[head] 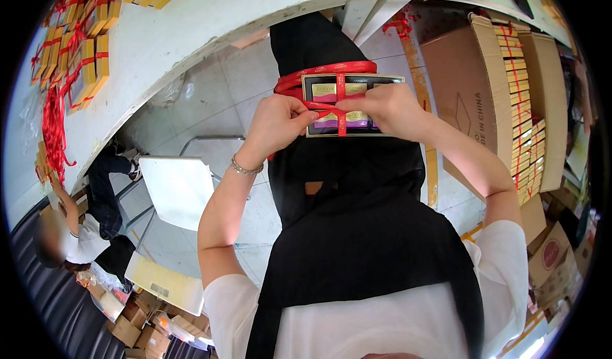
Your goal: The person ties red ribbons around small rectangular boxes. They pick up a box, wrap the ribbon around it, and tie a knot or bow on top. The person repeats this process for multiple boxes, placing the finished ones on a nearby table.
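Note:
A flat Godiva chocolate box (pixel 325 132) rests on my black-clad lap, its clear top showing wrapped pieces with gold and purple labels. Printed red ribbon (pixel 342 127) runs across the box and crosses over itself near the middle. Between thumb and forefinger, my left hand (pixel 279 122) pinches a ribbon end at the box's left side. My right hand (pixel 397 110) lies over the box's right part, its fingertips on the ribbon at the crossing; its thumb is hidden. More red ribbon (pixel 330 68) lies looped along the far side of the box.
A white table (pixel 191 19) curves ahead, with ribbon-tied boxes (pixel 88 67) and hanging red ribbons (pixel 55 134) at left. An open carton (pixel 459 81) at right holds stacked yellow boxes (pixel 519 96). A white stool (pixel 179 191) and a seated person (pixel 91 239) are at left.

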